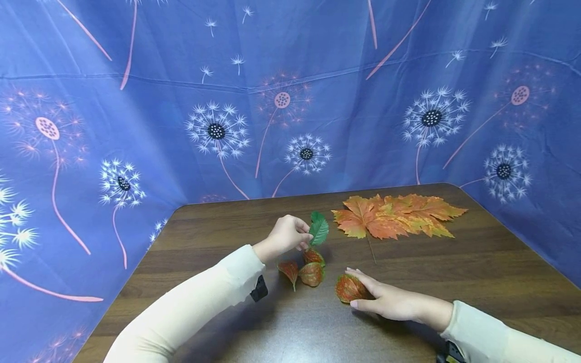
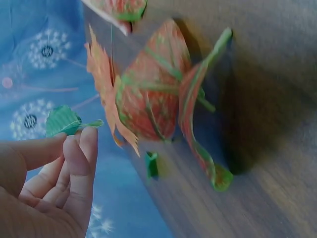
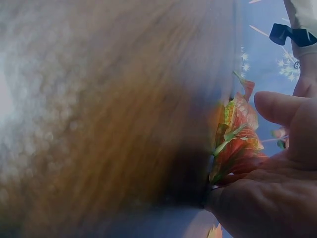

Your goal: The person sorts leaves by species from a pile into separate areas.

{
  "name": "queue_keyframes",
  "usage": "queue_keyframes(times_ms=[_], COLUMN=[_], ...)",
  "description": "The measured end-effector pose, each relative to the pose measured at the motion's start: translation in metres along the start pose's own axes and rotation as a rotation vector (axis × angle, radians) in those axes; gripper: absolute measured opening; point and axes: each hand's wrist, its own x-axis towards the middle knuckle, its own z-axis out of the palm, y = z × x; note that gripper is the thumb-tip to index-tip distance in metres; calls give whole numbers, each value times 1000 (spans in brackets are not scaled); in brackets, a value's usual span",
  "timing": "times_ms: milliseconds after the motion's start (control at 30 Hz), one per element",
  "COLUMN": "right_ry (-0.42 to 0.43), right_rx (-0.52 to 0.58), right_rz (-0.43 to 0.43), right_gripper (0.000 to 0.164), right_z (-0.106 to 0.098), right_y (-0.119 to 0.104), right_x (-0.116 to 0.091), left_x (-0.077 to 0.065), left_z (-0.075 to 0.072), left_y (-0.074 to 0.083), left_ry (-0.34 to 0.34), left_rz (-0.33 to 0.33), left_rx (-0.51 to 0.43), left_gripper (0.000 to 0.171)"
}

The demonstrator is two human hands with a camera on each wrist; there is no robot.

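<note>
My left hand (image 1: 287, 234) pinches a green leaf (image 1: 320, 229) by its stem end, between thumb and fingertips, and holds it upright; the left wrist view shows this green leaf (image 2: 63, 120) too. Just below that hand, several curled red leaves with green veins lie close together, among them a folded red leaf (image 1: 289, 271) and a rounder red leaf (image 1: 311, 275). My right hand (image 1: 394, 299) rests beside another red leaf (image 1: 349, 288), fingers extended along its far side and thumb at its near edge. In the right wrist view the thumb (image 3: 277, 108) stands apart from the fingers.
Overlapping orange-yellow maple leaves (image 1: 395, 217) lie at the back right of the brown wooden table (image 1: 218, 227), one stem pointing forward. A blue dandelion-print cloth (image 1: 345, 126) hangs behind and around the table. Dark camera mounts (image 1: 259, 288) sit on the wrists.
</note>
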Motion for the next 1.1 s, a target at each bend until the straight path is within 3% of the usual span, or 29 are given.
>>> queue_keyframes(times_ms=[133, 433, 733, 1100], right_ry=[-2, -4, 19, 0], right_rx=[-3, 20, 7, 53], right_rz=[6, -1, 16, 3], right_gripper=[77, 77, 78, 79], right_z=[0, 1, 1, 2], right_y=[1, 2, 1, 1], right_x=[0, 1, 0, 1], left_x=[8, 28, 46, 71], left_z=[-6, -14, -17, -17], left_y=[-7, -29, -42, -56], left_ry=[49, 176, 224, 249], left_rz=[-49, -211, -271, -462], left_rx=[-64, -325, -391, -589], left_gripper=[10, 5, 7, 20])
